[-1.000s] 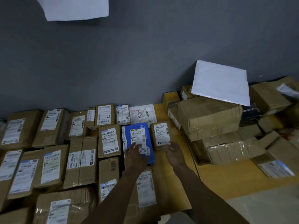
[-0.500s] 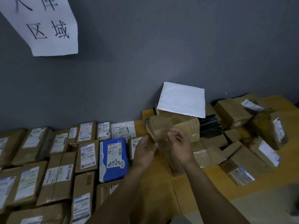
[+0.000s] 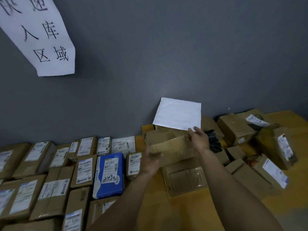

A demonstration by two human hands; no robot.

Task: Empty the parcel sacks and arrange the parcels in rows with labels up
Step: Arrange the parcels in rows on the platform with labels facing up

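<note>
A taped brown cardboard box (image 3: pixel 168 144) sits on top of the unsorted pile at centre, no label showing on its visible faces. My left hand (image 3: pixel 150 160) grips its near left corner, thumb over the top edge. My right hand (image 3: pixel 198 140) holds its right end, fingers curled on the far side. A white padded mailer (image 3: pixel 177 114) leans on the wall just behind the box. Rows of parcels lie labels up at left, among them a blue parcel (image 3: pixel 109 175) marked 2490 and a small brown parcel (image 3: pixel 133 163) beside it.
A loose heap of brown boxes (image 3: pixel 273 147) covers the yellow table (image 3: pixel 191 212) at right. A clear-wrapped box (image 3: pixel 185 179) lies under my right forearm. The grey wall (image 3: pixel 166 55) carries a handwritten paper sign (image 3: pixel 43 37) at upper left.
Both hands left the blue parcel in the row, moved right and up to the pile, and took hold of the large brown box. The view tilted upward.
</note>
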